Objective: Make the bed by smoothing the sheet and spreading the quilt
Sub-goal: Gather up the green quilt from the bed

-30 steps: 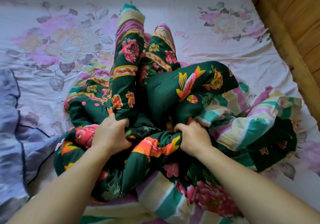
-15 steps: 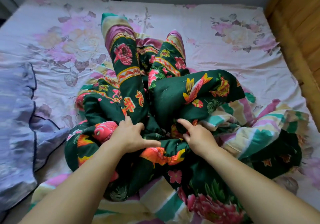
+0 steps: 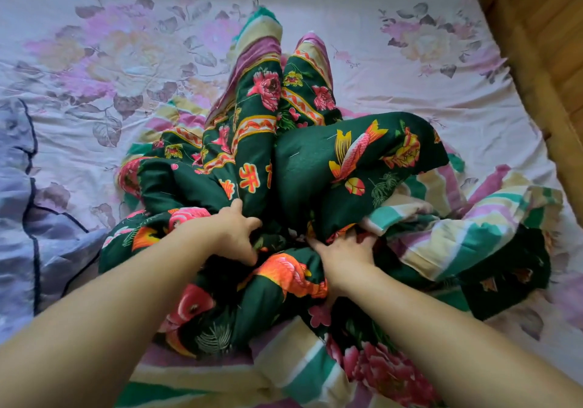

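Quilt: padded cloth, matt dark green face printed with flowers and fish; striped cloth reverse, soft and heavily creased.
Sheet: thin matt cloth, pale pink floral print, lightly wrinkled.
Blue bedding: crumpled cloth, dark piping.
Bed frame: wood, smooth, warm satin finish.

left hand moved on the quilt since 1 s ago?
Yes. The left hand has loosened its fist and shifted right, toward the quilt's central fold, nearer the right hand; judged against the quilt's pink flower beside it.
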